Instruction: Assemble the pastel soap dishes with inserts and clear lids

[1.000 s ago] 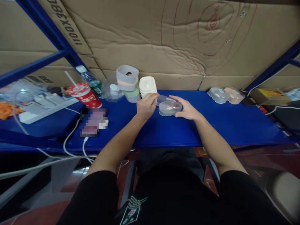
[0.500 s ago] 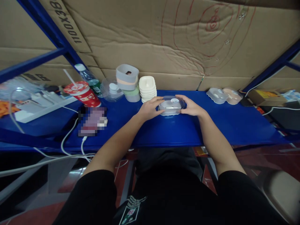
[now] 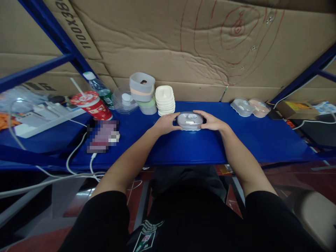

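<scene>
A low oval plastic container (image 3: 189,122) with a clear lid and a round pale sticker rests on the blue table in front of me. At its left side my left hand (image 3: 166,124) curls its fingers and thumb round the edge. My right hand (image 3: 212,121) grips the right side in the same way, fingers at the back and thumb nearer the front. Just behind my left hand is a stack of cream lids or trays (image 3: 165,99). The far fingertips are partly hidden by the container.
Stacked grey and green bowls (image 3: 142,87) and clear round lids (image 3: 123,103) stand at the back left. A red cup (image 3: 91,105), a bottle (image 3: 101,89) and white cables are further left. Two closed containers, one grey (image 3: 243,106) and one pinkish (image 3: 259,107), sit at the back right.
The clear lid has come down onto the container's base, both hands lowering slightly with it. The other things on the table stay in place.
</scene>
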A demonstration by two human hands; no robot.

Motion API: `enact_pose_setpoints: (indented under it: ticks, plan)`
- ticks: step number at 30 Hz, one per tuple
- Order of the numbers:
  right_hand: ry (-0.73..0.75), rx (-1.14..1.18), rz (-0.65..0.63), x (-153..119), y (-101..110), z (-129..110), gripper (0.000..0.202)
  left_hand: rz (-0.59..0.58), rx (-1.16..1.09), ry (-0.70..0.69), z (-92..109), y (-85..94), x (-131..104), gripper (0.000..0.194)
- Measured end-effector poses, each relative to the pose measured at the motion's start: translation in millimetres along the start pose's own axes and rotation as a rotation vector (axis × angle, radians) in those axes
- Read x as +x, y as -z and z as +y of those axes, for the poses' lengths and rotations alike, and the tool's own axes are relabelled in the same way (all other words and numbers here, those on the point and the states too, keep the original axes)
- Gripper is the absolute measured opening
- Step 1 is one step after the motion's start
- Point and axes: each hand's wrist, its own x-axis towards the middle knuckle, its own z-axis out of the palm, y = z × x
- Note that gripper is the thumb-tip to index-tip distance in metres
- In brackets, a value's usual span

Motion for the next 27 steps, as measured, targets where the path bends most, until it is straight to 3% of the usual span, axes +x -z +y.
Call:
enact_pose_setpoints:
  ticks: [11, 19, 23, 27]
  plan:
    - [0.019, -0.081, 0.016, -2.0, 3.4, 0.1, 0.104, -0.006, -0.038, 0.037, -2.6, -2.2, 2.3, 0.084]
    - [0.009, -0.169, 0.071, 0.2, 3.3, 3.8, 0.107, -0.06, 0.141, 0.059, 2.8, -6.2, 1.7, 0.083]
    - [-0.107, -0.304, 0.182, -10.6, 26.8, 16.9, 0.109, -0.12, 0.144, 0.031, 0.7, -2.5, -1.9, 0.081]
    - [-0.389, -0.459, 0.373, -33.2, 61.3, 34.0, 0.118, -0.129, 0.155, -0.015, -4.9, 0.0, -3.7, 0.073]
